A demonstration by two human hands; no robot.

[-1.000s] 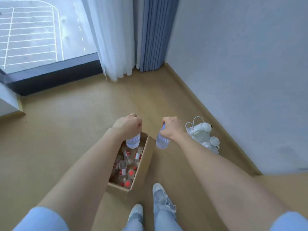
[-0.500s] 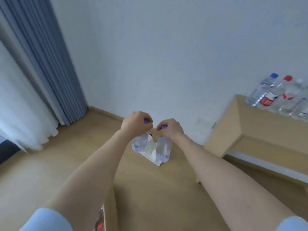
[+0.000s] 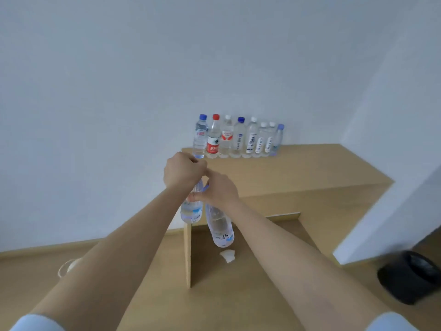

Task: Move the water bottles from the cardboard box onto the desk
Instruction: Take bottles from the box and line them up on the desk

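Both forearms extend forward, hands close together. The left hand [image 3: 185,172] is clenched round the neck of a clear plastic water bottle with a blue-white label [image 3: 191,211]. The right hand [image 3: 220,189] grasps the neck of a second clear plastic water bottle [image 3: 220,230]. Both bottles hang in the air, off the light wooden tabletop's [image 3: 298,168] near left corner. Their long axes are near vertical, bases down. The label text is unreadable. A row of eight clear plastic bottles [image 3: 238,139] stands along the rear edge.

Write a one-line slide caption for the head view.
Left hand holds the left bottle, right hand the right bottle, facing a desk with eight bottles.
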